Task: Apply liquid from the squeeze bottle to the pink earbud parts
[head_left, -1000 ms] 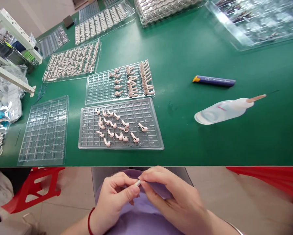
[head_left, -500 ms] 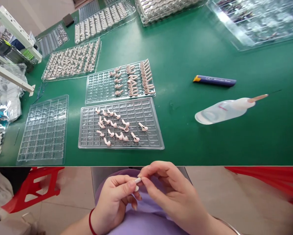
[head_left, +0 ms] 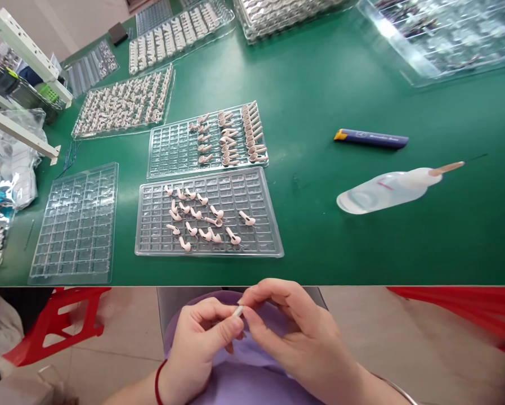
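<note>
Over my lap, just below the table edge, my left hand (head_left: 201,340) pinches a small white earbud (head_left: 237,311) between thumb and fingers, its stem end showing. My right hand (head_left: 296,332) is closed at the tip of that stem, thumb and forefinger pressed on it. Most of the earbud is covered by my fingers. On the table ahead, a clear plastic tray (head_left: 260,242) bears several loose white earbud pieces, some with thin wires. Behind it, a second clear tray (head_left: 171,149) holds earbud shells lined up in columns on its right side.
A translucent needle-tipped bottle (head_left: 383,192) lies at the right, near a dark blue tube with a yellow end (head_left: 372,139). A bare clear tray (head_left: 77,225) is at the left. Fuller trays (head_left: 123,104) stand farther back. White shelf posts (head_left: 28,56) rise at far left; a red stool (head_left: 62,326) is below.
Both hands stay together on the earbud, with small finger shifts. The earbud tilts slightly, and its rounded part, visible half a second ago, is now covered by my left fingers.
</note>
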`<action>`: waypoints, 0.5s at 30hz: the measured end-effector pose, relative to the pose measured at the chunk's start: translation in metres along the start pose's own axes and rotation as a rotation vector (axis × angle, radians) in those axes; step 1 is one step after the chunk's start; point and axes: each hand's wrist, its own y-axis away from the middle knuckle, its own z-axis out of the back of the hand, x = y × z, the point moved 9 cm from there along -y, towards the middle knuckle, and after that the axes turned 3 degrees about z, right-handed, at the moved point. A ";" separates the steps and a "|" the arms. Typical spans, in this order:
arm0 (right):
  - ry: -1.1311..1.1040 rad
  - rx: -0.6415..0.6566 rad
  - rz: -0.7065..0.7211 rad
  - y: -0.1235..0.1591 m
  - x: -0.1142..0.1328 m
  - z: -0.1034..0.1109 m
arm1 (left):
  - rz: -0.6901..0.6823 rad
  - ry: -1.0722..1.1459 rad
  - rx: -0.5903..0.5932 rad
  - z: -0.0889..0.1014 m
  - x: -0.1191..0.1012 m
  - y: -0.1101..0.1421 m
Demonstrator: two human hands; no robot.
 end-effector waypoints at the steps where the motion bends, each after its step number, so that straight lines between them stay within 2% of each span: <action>1: 0.000 0.007 -0.006 -0.001 0.000 0.000 | -0.001 -0.005 0.002 0.000 0.000 0.000; 5: -0.056 0.020 -0.065 -0.002 -0.005 -0.002 | 0.048 0.087 0.012 -0.003 0.003 0.000; 11: -0.261 0.031 -0.191 -0.001 -0.014 -0.007 | 0.229 0.271 -0.019 -0.005 0.016 0.000; 15: -0.315 0.047 -0.247 0.001 -0.020 -0.009 | 0.275 0.322 -0.039 -0.004 0.021 0.000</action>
